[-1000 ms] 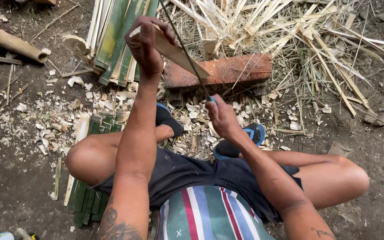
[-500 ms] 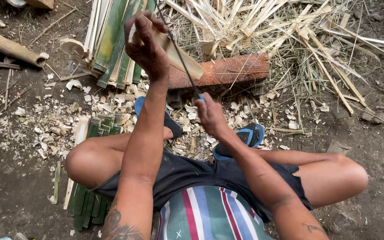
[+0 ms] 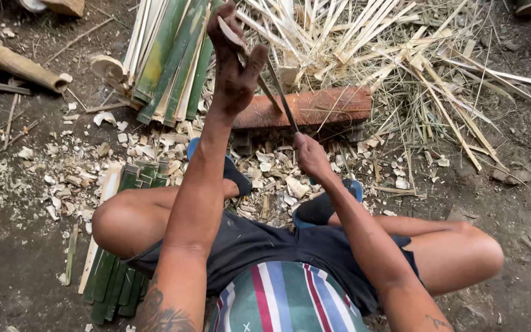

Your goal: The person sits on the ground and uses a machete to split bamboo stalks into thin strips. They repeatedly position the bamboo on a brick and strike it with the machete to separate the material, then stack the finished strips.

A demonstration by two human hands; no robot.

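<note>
My left hand [image 3: 233, 64] is raised and grips the top of a pale bamboo slat [image 3: 259, 83] that slants down toward a reddish-brown wooden block [image 3: 314, 106]. My right hand [image 3: 308, 155] is closed on the handle of a long dark blade [image 3: 281, 93], whose edge runs up along the slat. Both hands are above the chip-strewn ground between my bent knees.
A bundle of green split bamboo strips [image 3: 167, 58] lies at the top left, and more strips [image 3: 113, 280] lie under my left leg. A loose heap of pale splinters [image 3: 413, 55] fills the top right. Wood chips [image 3: 75, 178] cover the dirt. A bamboo log [image 3: 13, 61] lies far left.
My left hand has lifted the slat higher and closer to the camera. My right hand with the blade has shifted slightly up and toward the block.
</note>
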